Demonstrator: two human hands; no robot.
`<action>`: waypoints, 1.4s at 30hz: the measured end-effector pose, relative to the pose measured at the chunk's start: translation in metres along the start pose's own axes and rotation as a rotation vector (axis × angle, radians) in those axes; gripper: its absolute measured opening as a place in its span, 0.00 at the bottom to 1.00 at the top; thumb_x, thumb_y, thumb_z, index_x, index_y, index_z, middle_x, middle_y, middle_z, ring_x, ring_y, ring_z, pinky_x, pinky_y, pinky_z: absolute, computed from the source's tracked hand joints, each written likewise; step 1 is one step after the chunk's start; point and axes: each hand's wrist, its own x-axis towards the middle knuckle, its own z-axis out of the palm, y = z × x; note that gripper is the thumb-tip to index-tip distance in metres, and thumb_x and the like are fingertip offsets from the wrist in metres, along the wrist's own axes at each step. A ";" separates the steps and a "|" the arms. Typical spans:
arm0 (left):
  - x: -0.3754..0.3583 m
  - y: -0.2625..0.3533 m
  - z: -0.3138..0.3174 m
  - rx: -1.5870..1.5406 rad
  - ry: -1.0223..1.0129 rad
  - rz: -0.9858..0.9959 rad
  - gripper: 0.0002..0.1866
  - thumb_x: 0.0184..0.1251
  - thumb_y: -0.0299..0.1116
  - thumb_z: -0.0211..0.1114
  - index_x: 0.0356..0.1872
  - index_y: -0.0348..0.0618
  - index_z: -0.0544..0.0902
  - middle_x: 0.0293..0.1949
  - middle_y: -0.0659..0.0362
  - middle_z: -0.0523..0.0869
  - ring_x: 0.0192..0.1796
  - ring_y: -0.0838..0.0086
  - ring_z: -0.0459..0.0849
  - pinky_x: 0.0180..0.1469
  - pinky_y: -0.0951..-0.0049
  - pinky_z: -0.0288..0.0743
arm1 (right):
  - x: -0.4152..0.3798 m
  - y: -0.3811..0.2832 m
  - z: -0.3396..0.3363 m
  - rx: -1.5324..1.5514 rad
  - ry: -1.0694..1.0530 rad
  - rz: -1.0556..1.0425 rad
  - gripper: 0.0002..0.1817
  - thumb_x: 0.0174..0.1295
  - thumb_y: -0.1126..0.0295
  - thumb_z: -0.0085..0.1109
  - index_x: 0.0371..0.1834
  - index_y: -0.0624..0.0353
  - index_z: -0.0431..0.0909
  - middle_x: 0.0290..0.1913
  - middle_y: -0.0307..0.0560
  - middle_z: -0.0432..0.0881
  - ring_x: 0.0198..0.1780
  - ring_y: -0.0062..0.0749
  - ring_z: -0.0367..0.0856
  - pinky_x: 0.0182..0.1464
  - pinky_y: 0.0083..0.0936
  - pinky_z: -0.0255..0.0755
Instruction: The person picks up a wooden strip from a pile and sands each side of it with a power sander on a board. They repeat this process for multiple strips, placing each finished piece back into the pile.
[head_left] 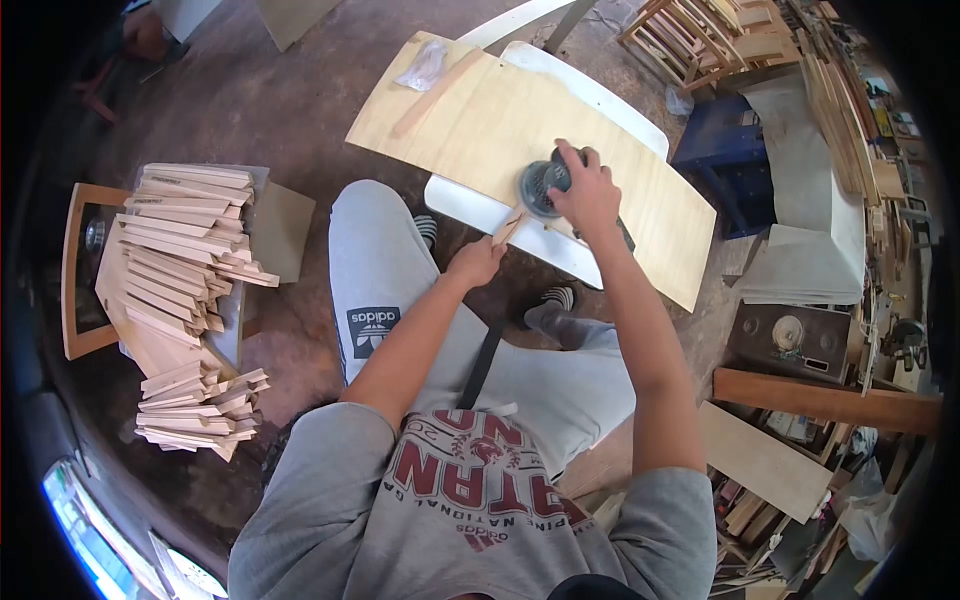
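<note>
A seated person's right hand (585,190) closes its fingers around a round sander (541,186), pressing it on a plywood sheet (520,130) laid across a white board (590,95). The left hand (476,264) pinches a thin wooden strip (509,228) whose far end meets the sander's disc. Stacks of cut wooden pieces (185,260) lie on the floor at the person's left.

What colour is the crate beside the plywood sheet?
Blue: the boxy plastic crate right of the pale plywood sheet, in the head view.
</note>
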 end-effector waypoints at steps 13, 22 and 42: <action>0.001 -0.001 -0.003 0.004 -0.028 0.009 0.27 0.83 0.51 0.51 0.53 0.31 0.80 0.50 0.31 0.86 0.57 0.36 0.83 0.61 0.42 0.75 | 0.064 0.027 0.007 -0.055 0.011 0.115 0.47 0.49 0.57 0.75 0.77 0.23 0.66 0.69 0.50 0.77 0.58 0.56 0.86 0.52 0.46 0.85; 0.001 -0.003 -0.001 0.012 0.008 0.029 0.26 0.82 0.50 0.51 0.51 0.31 0.81 0.49 0.32 0.86 0.56 0.35 0.83 0.58 0.43 0.75 | 0.058 0.011 0.007 -0.053 -0.008 0.074 0.48 0.49 0.57 0.77 0.77 0.22 0.66 0.70 0.51 0.76 0.58 0.56 0.86 0.52 0.46 0.86; 0.008 0.000 0.002 0.050 -0.001 -0.029 0.28 0.83 0.51 0.49 0.56 0.32 0.81 0.51 0.33 0.87 0.59 0.38 0.84 0.63 0.43 0.74 | -0.004 -0.030 -0.002 -0.019 -0.009 -0.015 0.47 0.50 0.61 0.80 0.75 0.24 0.67 0.69 0.49 0.74 0.57 0.54 0.84 0.46 0.47 0.86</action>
